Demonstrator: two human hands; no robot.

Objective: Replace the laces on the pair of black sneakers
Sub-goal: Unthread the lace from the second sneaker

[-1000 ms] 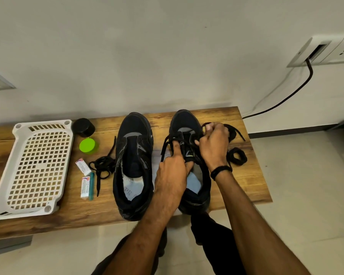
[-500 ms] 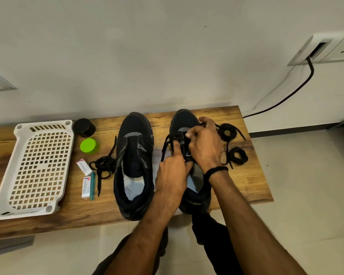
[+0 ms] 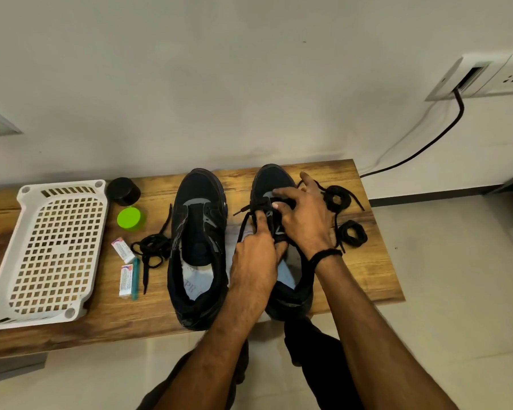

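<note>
Black sneakers stand side by side, toes away: left sneaker (image 3: 197, 247) unlaced; right sneaker (image 3: 274, 179) carries a black lace (image 3: 250, 208) across its front eyelets; coiled laces (image 3: 351, 233) lie just beside

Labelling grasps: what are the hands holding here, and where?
Right hand pinches the black lace at the front eyelets. Left hand grips that black sneaker by its eyelet edge, index finger on the lace.

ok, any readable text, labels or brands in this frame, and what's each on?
"PR" - on the insole of the unlaced sneaker; any further letters are unclear.
Upper carton and lower carton: print too small to read.
Nothing else legible.
</note>
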